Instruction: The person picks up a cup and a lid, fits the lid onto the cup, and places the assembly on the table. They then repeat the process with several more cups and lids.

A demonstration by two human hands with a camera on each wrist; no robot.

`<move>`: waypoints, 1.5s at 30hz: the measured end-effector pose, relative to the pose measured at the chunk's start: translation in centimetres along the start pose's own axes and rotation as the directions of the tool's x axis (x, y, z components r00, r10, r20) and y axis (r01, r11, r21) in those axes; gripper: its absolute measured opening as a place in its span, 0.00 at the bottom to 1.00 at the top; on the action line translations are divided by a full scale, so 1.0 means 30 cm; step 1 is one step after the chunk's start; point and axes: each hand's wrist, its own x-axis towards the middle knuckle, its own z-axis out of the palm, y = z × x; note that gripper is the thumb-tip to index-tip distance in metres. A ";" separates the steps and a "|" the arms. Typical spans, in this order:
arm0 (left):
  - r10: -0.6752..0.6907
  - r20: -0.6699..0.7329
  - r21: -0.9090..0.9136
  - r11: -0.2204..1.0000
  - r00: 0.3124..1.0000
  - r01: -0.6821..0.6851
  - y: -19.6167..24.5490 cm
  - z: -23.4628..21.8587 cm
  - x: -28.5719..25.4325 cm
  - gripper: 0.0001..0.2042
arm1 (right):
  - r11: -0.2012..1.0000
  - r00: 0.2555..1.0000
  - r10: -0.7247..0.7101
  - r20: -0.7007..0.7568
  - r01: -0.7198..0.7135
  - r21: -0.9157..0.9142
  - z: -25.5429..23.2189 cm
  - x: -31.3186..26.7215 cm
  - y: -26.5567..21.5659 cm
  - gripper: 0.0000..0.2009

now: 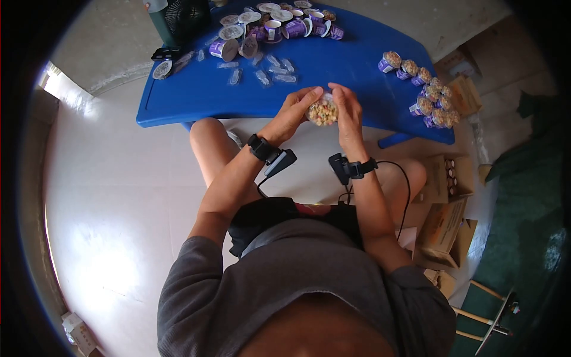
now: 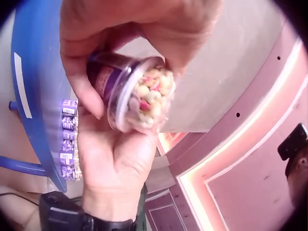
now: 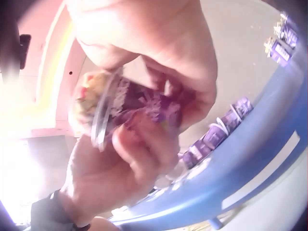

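Note:
Both hands hold one purple cup [image 1: 323,113] with a clear dome lid full of small coloured pieces, just off the blue table's front edge. In the left wrist view the cup [image 2: 149,98] lies tilted; the left hand [image 2: 139,21] curls its fingers round it from above, and the right hand [image 2: 115,156] supports it below. The right wrist view has the right hand [image 3: 159,31] gripping the cup's purple body [image 3: 144,103], with the left hand's [image 3: 113,166] fingers bent against it. The head view places the left hand [image 1: 290,114] and right hand [image 1: 350,116] on either side.
On the blue table [image 1: 196,95], a pile of purple cups and lids [image 1: 270,27] stands at the back. Small clear packets [image 1: 262,77] lie before it. Filled cups [image 1: 425,106] line the right edge. A green fan [image 1: 172,21] stands back left; cardboard boxes [image 1: 440,235] sit on the floor at right.

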 end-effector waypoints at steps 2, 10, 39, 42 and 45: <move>0.058 -0.062 -0.034 0.998 0.996 -0.060 -0.024 0.025 0.008 0.27 | 0.984 0.990 0.129 -0.050 -0.121 0.131 0.022 -0.027 0.007 0.21; 0.123 -0.095 -0.037 0.991 0.988 -0.127 -0.032 0.038 0.000 0.27 | 1.000 0.998 0.014 -0.065 -0.015 -0.015 -0.033 0.005 -0.017 0.21; 0.047 -0.128 -0.029 0.998 0.991 -0.051 -0.060 0.007 0.036 0.29 | 0.868 0.947 0.321 -0.016 -0.287 0.405 0.018 -0.045 0.018 0.22; 0.067 -0.123 0.003 0.998 0.990 -0.067 -0.077 0.004 0.037 0.31 | 0.907 0.968 0.249 -0.013 -0.229 0.353 -0.012 -0.028 0.051 0.21; 0.021 0.006 0.048 0.999 1.000 -0.021 -0.028 0.010 0.016 0.34 | 0.931 0.958 0.249 0.140 -0.277 0.238 -0.098 0.033 0.044 0.20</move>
